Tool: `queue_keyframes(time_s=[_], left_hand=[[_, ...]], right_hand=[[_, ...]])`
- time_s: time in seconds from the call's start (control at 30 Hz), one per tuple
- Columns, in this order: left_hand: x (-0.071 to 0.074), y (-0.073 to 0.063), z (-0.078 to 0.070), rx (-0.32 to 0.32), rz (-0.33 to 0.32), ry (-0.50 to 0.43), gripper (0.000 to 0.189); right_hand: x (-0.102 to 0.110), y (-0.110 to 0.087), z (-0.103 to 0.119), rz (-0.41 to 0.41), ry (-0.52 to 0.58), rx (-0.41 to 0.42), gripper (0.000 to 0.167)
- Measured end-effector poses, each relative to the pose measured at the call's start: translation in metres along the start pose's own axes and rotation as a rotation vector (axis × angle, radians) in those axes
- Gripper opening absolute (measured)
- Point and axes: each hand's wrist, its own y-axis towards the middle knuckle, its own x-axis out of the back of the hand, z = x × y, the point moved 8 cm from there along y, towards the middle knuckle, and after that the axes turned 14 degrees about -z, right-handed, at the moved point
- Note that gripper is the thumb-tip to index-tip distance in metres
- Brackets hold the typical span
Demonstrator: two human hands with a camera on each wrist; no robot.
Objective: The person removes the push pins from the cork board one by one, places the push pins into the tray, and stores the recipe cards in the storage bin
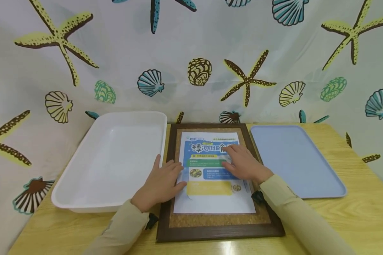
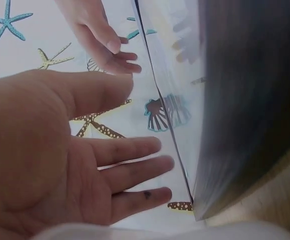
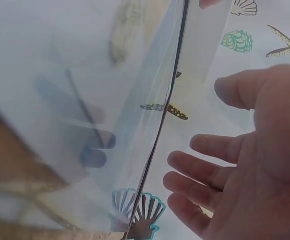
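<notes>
A printed paper poster [image 1: 214, 206] with blue, green and yellow blocks lies on a cork board [image 1: 217, 220] in a dark brown frame [image 1: 220, 232]. My left hand [image 1: 159, 184] is over the poster's left edge, fingers spread and pointing away from me. Over the upper right part of the print is my right hand [image 1: 244, 163], covering some of the heading. In the left wrist view the left hand's fingers [image 2: 134, 172] are nearly straight, with nothing in the palm. The right hand's fingers [image 3: 200, 172] are loosely extended in the right wrist view, the palm also bare.
To the left of the board stands a deep white tray [image 1: 127, 159]. A shallow blue tray [image 1: 297, 159] lies at its right. All rest on a wooden table [image 1: 367, 219]. Behind hangs a white cloth [image 1: 185, 39] printed with starfish and shells.
</notes>
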Motion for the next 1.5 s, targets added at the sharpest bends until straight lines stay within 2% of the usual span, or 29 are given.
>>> queue_keyframes(time_s=[0.13, 0.23, 0.5, 0.8, 1.07, 1.23, 1.5], left_hand=[[0.000, 0.004, -0.004, -0.008, -0.001, 0.045, 0.054], [-0.002, 0.005, -0.006, -0.015, 0.006, 0.058, 0.054], [-0.004, 0.006, -0.008, -0.003, 0.063, 0.104, 0.058], [-0.008, 0.006, -0.004, 0.058, 0.116, 0.123, 0.063], [-0.010, 0.011, -0.008, 0.075, 0.096, 0.135, 0.065], [-0.010, 0.010, -0.005, 0.112, 0.103, 0.157, 0.072], [-0.012, 0.010, -0.002, 0.109, 0.098, 0.165, 0.071]], right_hand=[[-0.002, 0.007, 0.003, 0.013, 0.000, 0.019, 0.050], [-0.006, 0.011, 0.005, 0.051, 0.016, -0.001, 0.051], [-0.015, 0.022, 0.009, 0.098, 0.030, -0.018, 0.051], [-0.022, 0.031, 0.012, 0.140, 0.061, -0.026, 0.052], [-0.026, 0.034, 0.005, 0.167, 0.089, -0.084, 0.052], [-0.031, 0.037, 0.002, 0.170, 0.093, -0.100, 0.051], [-0.038, 0.049, 0.014, 0.153, 0.071, -0.093, 0.051]])
